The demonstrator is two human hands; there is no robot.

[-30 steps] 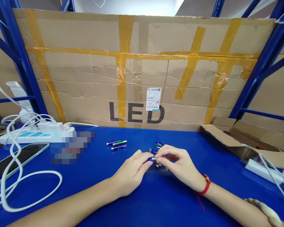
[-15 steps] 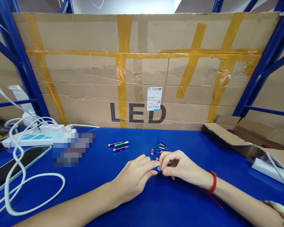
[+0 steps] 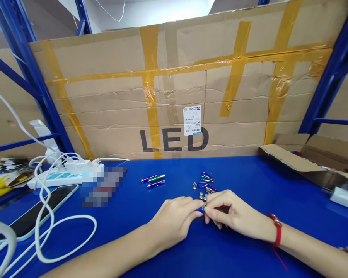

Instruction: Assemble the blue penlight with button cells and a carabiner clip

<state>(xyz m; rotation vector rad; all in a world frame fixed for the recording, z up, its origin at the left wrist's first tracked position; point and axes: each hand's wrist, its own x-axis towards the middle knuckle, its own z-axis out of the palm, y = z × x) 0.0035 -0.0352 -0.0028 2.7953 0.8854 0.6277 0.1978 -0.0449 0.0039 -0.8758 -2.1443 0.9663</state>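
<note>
Our left hand (image 3: 174,220) and right hand (image 3: 232,214) have sunk toward lower centre, both still pinching the small blue flashlight (image 3: 201,209) beside the button cells (image 3: 203,197).

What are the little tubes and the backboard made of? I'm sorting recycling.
The three small tubes look like glossy coloured metal, probably anodised, with bright glints and silver tips. The backboard is matte brown corrugated cardboard, creased and taped.

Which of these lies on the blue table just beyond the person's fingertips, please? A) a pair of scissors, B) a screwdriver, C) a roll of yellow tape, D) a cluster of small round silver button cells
D: a cluster of small round silver button cells lies on the blue table just beyond where the left hand and right hand meet.
</note>
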